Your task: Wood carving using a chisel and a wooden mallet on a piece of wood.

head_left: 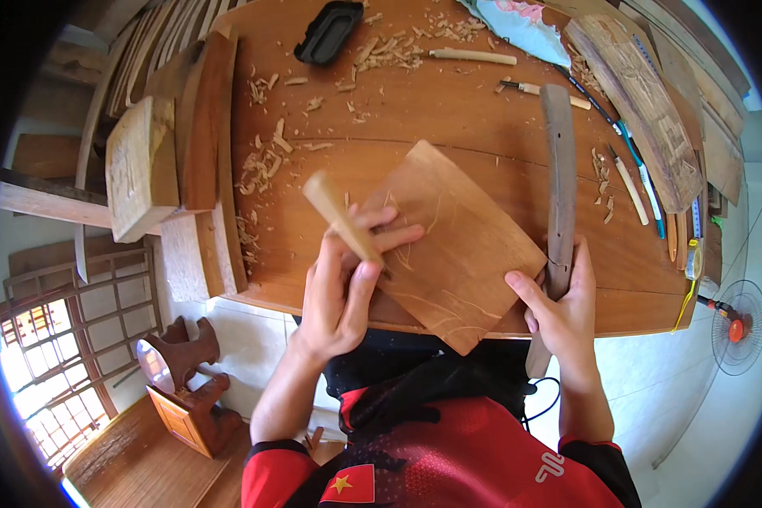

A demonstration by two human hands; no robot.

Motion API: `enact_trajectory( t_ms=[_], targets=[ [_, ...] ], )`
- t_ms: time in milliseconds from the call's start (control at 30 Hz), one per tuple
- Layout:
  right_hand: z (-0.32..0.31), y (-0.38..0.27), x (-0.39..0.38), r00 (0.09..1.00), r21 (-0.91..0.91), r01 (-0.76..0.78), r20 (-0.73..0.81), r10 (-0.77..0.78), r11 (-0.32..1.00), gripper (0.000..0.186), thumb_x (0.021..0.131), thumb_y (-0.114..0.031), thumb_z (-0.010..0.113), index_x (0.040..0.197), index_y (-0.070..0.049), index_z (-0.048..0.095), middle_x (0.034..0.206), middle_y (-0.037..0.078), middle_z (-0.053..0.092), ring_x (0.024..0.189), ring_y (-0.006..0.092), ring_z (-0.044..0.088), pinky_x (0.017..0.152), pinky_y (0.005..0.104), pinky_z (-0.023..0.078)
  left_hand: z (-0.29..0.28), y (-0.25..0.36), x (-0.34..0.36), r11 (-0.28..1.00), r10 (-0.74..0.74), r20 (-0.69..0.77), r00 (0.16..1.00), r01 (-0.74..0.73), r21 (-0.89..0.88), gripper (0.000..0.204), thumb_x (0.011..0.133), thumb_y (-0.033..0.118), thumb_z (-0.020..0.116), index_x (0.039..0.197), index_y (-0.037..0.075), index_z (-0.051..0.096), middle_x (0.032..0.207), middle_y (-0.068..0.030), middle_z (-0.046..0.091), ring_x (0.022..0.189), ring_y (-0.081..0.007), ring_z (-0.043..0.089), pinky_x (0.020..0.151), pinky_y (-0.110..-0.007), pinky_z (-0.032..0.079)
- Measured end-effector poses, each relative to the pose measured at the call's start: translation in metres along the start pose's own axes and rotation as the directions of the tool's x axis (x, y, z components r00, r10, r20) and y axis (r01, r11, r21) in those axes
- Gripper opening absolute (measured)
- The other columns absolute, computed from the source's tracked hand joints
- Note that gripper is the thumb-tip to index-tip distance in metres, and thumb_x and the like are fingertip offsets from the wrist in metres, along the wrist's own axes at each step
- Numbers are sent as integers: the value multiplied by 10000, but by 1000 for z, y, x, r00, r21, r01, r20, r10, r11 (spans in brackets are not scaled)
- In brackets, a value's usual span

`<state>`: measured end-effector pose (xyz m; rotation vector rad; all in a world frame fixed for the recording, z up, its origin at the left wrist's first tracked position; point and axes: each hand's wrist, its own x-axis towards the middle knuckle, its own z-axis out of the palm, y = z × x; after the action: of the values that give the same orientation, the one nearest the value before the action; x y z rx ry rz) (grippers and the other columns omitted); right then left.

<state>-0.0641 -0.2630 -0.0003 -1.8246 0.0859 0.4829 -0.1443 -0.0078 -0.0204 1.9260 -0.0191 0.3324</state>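
A square wooden board (457, 237) with carved curving lines lies turned cornerwise near the table's front edge, one corner overhanging it. My left hand (339, 288) holds a carving tool (339, 216) by its pale wooden handle, the handle tilted up and left. Its metal end is mostly hidden by my fingers, near the board's left edge. Two outstretched fingers of that hand rest over the board. My right hand (563, 300) grips the board's right corner, thumb on top. A long grey wooden strip (559, 169) runs beside that corner, passing between the thumb and fingers.
Wood shavings (267, 165) are scattered over the brown table (330, 271). More carving tools (626, 182) and pens lie on the right, by a carved wooden block (643, 110) and a yellow tape measure (692, 261). A black tray (328, 32) lies far back; stacked timber (144, 169) stands left.
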Motion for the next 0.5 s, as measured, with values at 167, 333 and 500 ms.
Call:
enact_trajectory(
  t_ms=[167, 333, 500],
  targets=[
    [-8, -10, 3, 1000, 80, -9, 10, 8, 997, 492, 840, -74, 801, 1188, -53, 454, 738, -20, 511, 449, 25, 431, 378, 194, 324, -10, 2, 48, 919, -144, 19, 989, 141, -368, 216, 1044, 83, 497, 1204, -56, 537, 1143, -168, 694, 1113, -202, 634, 985, -340, 471],
    [-20, -20, 16, 996, 78, 89, 16, -90, 993, 495, 868, -65, 754, 1262, -35, 456, 834, 1, 521, 513, 21, 449, 419, 180, 348, -12, 11, 74, 932, -219, 113, 969, 242, -268, 225, 1005, 107, 593, 1169, -47, 603, 978, -151, 730, 955, -169, 685, 907, -308, 513],
    [-21, -37, 24, 989, 43, 149, -4, -149, 988, 499, 868, -85, 739, 1281, -27, 465, 841, 4, 515, 522, 13, 445, 432, 180, 350, -4, 3, 87, 981, -159, 171, 972, 175, -80, 182, 964, 103, 662, 1085, -33, 662, 909, -89, 732, 876, -127, 677, 839, -275, 513]
  ],
)
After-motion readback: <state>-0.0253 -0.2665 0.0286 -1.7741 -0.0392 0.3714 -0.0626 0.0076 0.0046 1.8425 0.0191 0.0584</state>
